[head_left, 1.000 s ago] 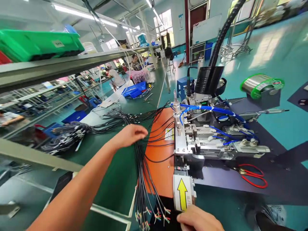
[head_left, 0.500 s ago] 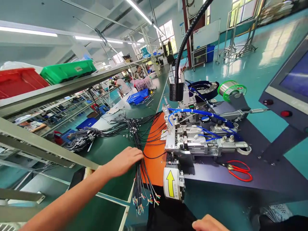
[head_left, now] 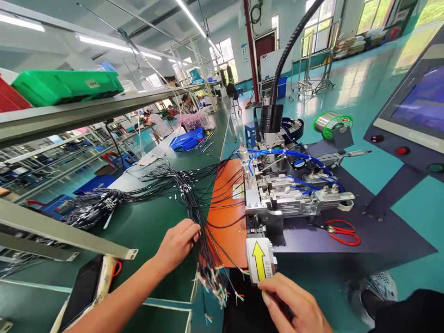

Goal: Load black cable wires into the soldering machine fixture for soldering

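Note:
My left hand is closed on the edge of a bundle of black cables lying over the green table. The cables' stripped ends, with thin coloured wires, hang in a cluster past the table edge. My right hand is right of these ends, its thumb and forefinger slightly apart with nothing visible between them. Its fingertips overlap the lower edge of a white wheel with a yellow arrow in view; whether they touch it I cannot tell. Several cables run across the orange plate to the metal machine.
Red-handled scissors lie on the machine's dark base. A control screen stands at the right, and a solder-like wire spool behind. A green bin sits on the left shelf. A blue tray and co-workers are farther back.
My right hand has come up from the bottom edge to the wheel. My left hand stays at the cables, whose wire ends are bunched differently. The view has shifted slightly.

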A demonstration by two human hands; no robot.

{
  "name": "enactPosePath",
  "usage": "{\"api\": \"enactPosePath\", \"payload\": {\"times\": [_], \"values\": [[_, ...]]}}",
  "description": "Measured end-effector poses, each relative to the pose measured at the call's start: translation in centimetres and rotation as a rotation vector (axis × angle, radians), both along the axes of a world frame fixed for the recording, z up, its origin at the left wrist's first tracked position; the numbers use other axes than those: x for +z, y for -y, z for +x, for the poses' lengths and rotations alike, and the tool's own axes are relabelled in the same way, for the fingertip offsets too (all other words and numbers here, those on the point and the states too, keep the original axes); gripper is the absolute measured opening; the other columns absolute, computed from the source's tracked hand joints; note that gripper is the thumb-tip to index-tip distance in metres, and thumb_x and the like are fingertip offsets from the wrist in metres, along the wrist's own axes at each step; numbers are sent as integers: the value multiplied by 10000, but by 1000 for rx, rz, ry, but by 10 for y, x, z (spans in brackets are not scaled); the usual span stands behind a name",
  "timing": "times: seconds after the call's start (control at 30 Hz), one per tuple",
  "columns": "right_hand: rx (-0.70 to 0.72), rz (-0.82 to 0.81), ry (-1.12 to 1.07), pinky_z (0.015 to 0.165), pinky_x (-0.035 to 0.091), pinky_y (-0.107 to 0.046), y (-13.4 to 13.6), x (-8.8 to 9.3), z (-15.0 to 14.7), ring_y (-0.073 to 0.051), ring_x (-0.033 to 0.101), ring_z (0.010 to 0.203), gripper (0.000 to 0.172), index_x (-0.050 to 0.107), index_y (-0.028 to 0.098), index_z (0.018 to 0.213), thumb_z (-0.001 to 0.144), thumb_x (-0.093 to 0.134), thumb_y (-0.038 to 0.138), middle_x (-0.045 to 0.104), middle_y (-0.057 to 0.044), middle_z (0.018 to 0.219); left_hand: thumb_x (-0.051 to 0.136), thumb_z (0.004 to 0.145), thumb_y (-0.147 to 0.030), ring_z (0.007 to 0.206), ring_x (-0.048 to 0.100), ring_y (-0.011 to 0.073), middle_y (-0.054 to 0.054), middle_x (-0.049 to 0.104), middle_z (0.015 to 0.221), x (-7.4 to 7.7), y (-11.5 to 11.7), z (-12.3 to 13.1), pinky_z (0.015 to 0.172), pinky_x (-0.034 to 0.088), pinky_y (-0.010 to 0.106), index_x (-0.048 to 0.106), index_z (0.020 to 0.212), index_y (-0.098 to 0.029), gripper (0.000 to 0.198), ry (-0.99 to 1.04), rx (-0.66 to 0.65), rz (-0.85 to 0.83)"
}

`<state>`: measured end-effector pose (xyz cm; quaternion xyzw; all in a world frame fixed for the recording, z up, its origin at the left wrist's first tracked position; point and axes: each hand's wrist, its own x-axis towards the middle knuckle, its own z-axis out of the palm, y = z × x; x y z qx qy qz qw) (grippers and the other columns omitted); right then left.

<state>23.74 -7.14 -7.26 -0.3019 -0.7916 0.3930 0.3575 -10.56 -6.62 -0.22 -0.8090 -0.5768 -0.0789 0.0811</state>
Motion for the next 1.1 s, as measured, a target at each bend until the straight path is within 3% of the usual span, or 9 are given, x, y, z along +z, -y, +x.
{"api": "enactPosePath", "payload": {"times": [0.1,0.23,0.33,0.43,0.53,0.67,0.87,0.97,1.1], "values": [[-26,-15,49,703,545,-198,2,2,-8,-143,680,767,149,623,230,1023,960,493,194,688,-26,886,438,829,-14,849,574,176,39,628,916,3,7,1,774,479,286,605,971,-208,293,25,-96,-128],[-60,-19,67,668,532,-201,0,6,-12,-133,659,725,140,619,243,1027,969,495,215,680,-14,878,486,776,0,1099,566,202,36,641,1171,25,17,-7,985,440,336,540,1247,-248,535,99,-137,-394],[-56,-1,76,653,526,-222,-9,13,-21,-139,642,701,147,622,242,1025,974,485,224,671,-14,855,463,918,-89,1068,580,212,53,653,1183,27,12,-12,946,442,356,543,1274,-246,398,113,-85,-350],[-34,1,106,647,530,-250,-17,18,-37,-150,633,695,168,613,229,1042,978,457,219,667,-29,858,423,966,-95,1103,565,227,73,636,1253,19,-5,-8,941,412,378,584,1235,-231,342,31,-144,-287],[10,32,165,700,568,-287,-20,18,-53,-180,675,784,230,589,206,1139,965,438,195,695,-73,970,438,964,-85,1017,599,212,70,683,1145,18,-24,-2,892,416,353,639,1142,-216,299,-27,-250,-357],[59,80,194,776,601,-331,-16,10,-64,-229,716,928,314,567,170,1229,960,407,191,713,-127,1101,430,983,-112,918,638,180,33,722,968,31,-44,-4,838,435,304,695,1006,-220,287,-13,-307,-408],[41,-56,123,713,581,-254,-16,8,-57,-188,739,824,328,593,169,1211,1004,347,235,757,-95,967,416,1016,-199,860,617,185,53,699,910,34,-58,-4,823,433,308,678,1018,-203,263,29,-344,-353],[-5,-35,116,727,570,-256,-20,12,-50,-187,725,818,285,623,179,1151,991,395,237,746,-97,965,458,992,-168,840,579,172,38,659,889,31,-61,-7,769,425,280,657,948,-201,206,74,-323,-384],[65,22,201,667,553,-258,-23,10,-47,-183,692,720,232,657,195,1048,947,449,217,709,-71,838,487,977,-150,855,581,146,10,644,891,39,-71,-17,763,430,239,652,921,-224,189,200,-311,-459]]}}
